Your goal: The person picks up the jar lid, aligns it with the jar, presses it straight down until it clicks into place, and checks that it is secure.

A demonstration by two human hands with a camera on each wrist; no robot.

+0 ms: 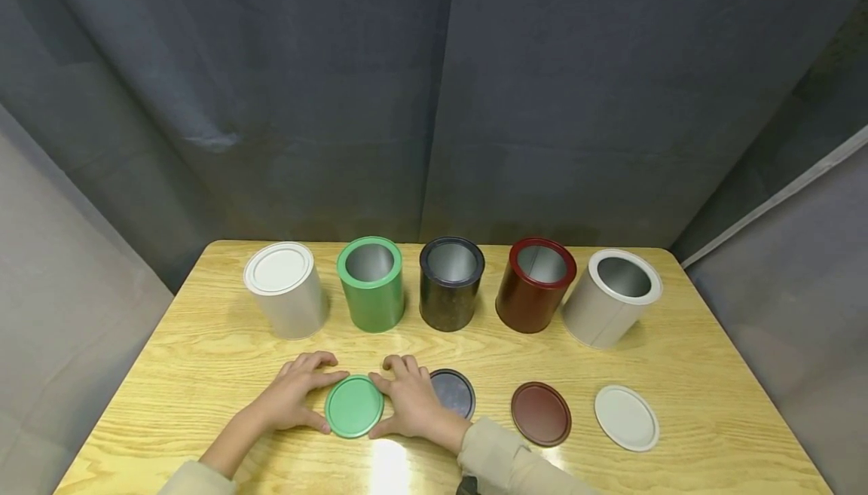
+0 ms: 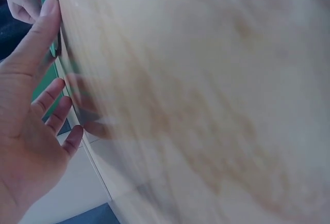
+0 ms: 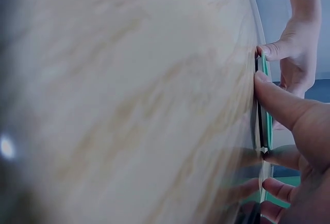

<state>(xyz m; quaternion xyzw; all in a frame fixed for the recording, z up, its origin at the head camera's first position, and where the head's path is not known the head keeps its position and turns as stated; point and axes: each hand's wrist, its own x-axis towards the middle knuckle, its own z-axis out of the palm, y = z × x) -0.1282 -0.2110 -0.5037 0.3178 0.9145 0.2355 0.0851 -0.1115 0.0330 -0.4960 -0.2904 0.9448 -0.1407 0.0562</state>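
Note:
A round green lid [image 1: 354,407] lies at the front of the wooden table, between both hands. From the left, my left hand [image 1: 291,393] holds its rim with thumb and index finger spread along the edge; the other fingers stretch away toward the cans. On the opposite side, my right hand [image 1: 410,404] grips the rim between thumb and index finger. The right wrist view shows the lid edge-on [image 3: 267,126], low over the tabletop, with a thumb against it. Behind it stands a green can [image 1: 376,303], its top uncovered. A dark lid [image 1: 453,392] is partly hidden behind the right hand.
At the back left, a white can [image 1: 291,307] has its lid on. Uncovered black [image 1: 447,303], dark red [image 1: 525,303] and off-white [image 1: 597,314] cans continue the row rightward. A dark red lid [image 1: 541,414] and a white lid [image 1: 627,417] lie at the front right.

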